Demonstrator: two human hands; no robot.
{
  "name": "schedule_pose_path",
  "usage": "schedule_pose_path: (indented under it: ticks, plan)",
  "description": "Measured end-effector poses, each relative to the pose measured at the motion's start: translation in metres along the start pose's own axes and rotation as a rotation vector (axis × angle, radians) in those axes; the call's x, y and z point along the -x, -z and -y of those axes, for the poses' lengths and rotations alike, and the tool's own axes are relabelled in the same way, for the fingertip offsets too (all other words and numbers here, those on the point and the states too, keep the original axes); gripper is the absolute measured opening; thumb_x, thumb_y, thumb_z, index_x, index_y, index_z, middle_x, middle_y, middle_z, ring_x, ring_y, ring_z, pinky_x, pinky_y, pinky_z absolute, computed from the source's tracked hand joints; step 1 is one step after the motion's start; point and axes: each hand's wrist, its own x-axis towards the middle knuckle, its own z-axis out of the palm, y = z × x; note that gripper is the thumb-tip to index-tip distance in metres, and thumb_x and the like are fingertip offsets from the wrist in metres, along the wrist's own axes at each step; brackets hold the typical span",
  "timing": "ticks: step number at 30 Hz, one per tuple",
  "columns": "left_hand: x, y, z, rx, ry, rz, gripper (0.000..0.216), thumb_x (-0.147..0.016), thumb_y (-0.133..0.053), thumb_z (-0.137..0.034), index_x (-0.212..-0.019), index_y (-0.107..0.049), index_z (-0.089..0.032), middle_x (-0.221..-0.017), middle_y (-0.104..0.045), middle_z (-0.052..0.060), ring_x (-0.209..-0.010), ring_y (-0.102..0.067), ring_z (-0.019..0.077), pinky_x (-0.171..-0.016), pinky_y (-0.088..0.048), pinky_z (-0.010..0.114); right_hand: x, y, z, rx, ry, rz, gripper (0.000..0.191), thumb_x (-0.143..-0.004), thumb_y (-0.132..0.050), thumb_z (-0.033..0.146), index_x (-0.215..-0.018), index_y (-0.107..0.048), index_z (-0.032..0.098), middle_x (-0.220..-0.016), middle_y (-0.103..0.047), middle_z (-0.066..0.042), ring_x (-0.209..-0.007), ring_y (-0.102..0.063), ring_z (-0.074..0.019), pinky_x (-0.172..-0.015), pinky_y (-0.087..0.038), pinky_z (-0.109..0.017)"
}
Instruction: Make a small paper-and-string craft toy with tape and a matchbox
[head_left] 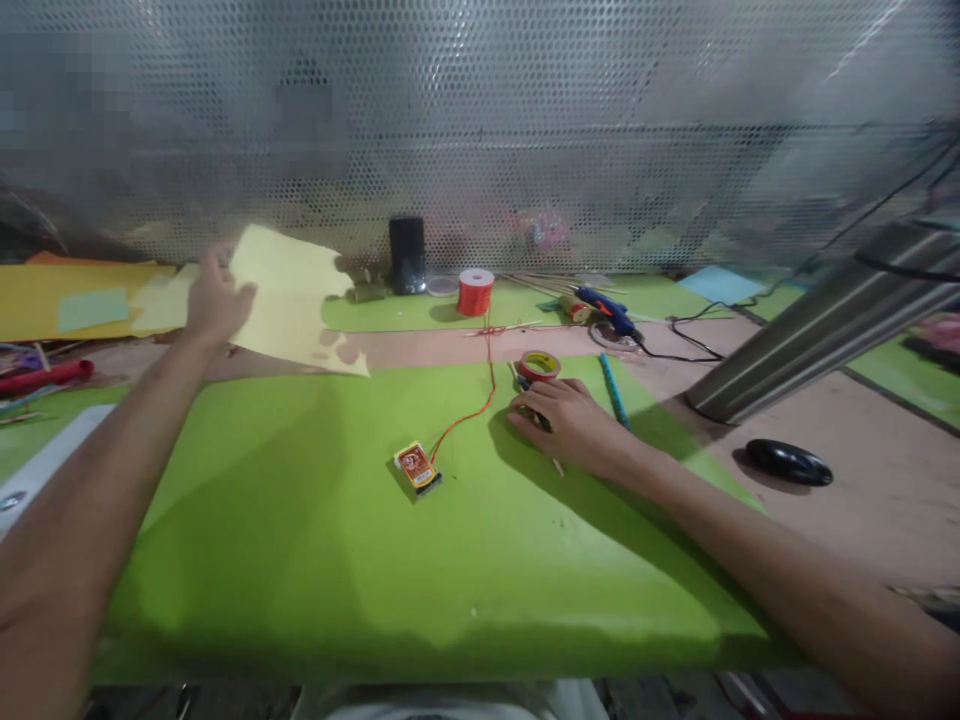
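My left hand [220, 300] is closed on the edge of a pale yellow paper sheet [285, 290], which is lifted at the back left; its right edge has ragged, rounded cut-outs. On the green mat [300, 530], my right hand [574, 425] rests with its fingers curled over something dark that they mostly hide. A thin stick tip [558, 467] shows from under this hand. Just behind it lies a roll of tape [539, 366], with a blue patterned stick [613, 390] to its right. A small red-and-yellow packet [415, 466] lies mid-mat, an orange cord [480, 408] running to it.
A red spool [475, 293] and a dark phone [407, 255] stand at the back before a perforated metal panel [480, 130]. A blue glue gun [606, 309] lies to their right. A metal post [817, 325] and a black mouse-like object [787, 462] occupy the right side. Coloured papers [67, 285] lie left.
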Motion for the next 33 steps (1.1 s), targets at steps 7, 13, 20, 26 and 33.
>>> schedule_pose_path:
  ticks: [7,13,20,26,33]
  plan:
    - [-0.013,-0.022,0.08,-0.053,0.232,0.034,0.025,-0.089,-0.052,-0.032,-0.108,-0.056,-0.016,-0.105,-0.055,0.005,-0.105,-0.047,0.0261,-0.102,-0.042,0.055,0.0,-0.001,-0.003,-0.017,0.002,0.007,0.028,-0.097,-0.047,0.034,-0.1,-0.07,0.017,-0.1,-0.071,-0.012,-0.1,-0.063,-0.0285,-0.092,-0.043,-0.045]
    - [0.0,-0.023,0.079,-0.107,0.205,-0.07,0.043,-0.096,-0.046,-0.038,-0.126,-0.047,-0.008,-0.15,-0.023,0.014,-0.136,-0.021,0.0385,-0.112,-0.018,0.066,-0.001,0.0,-0.001,-0.006,-0.003,0.007,0.033,-0.098,-0.045,0.036,-0.102,-0.07,0.016,-0.101,-0.072,-0.012,-0.1,-0.063,-0.0289,-0.092,-0.044,-0.045]
    - [-0.044,-0.074,-0.001,-0.179,-0.058,0.147,0.042,-0.09,-0.053,-0.028,-0.128,-0.056,-0.01,-0.136,-0.056,0.015,-0.128,-0.041,0.0337,-0.106,-0.03,0.053,-0.002,0.011,-0.001,0.166,-0.197,-0.069,0.037,-0.094,-0.042,0.028,-0.117,-0.067,0.013,-0.118,-0.068,-0.016,-0.111,-0.059,-0.0353,-0.093,-0.045,-0.048]
    - [-0.08,-0.132,-0.06,-0.25,-0.202,0.346,0.046,-0.091,-0.054,-0.03,-0.132,-0.053,-0.009,-0.135,-0.059,0.013,-0.13,-0.04,0.0281,-0.108,-0.026,0.049,0.002,0.024,-0.007,0.186,-0.41,0.242,0.05,-0.094,-0.04,0.037,-0.133,-0.052,0.009,-0.13,-0.06,-0.021,-0.118,-0.056,-0.0377,-0.098,-0.042,-0.051]
    - [-0.087,-0.137,-0.052,-0.319,-0.278,0.464,0.048,-0.093,-0.057,-0.047,-0.115,-0.052,-0.004,-0.125,-0.057,0.016,-0.127,-0.026,0.0329,-0.108,-0.02,0.061,-0.001,0.038,-0.01,0.172,-0.413,0.361,0.033,-0.092,-0.043,0.041,-0.107,-0.058,0.015,-0.112,-0.066,-0.018,-0.105,-0.062,-0.0344,-0.085,-0.045,-0.042]
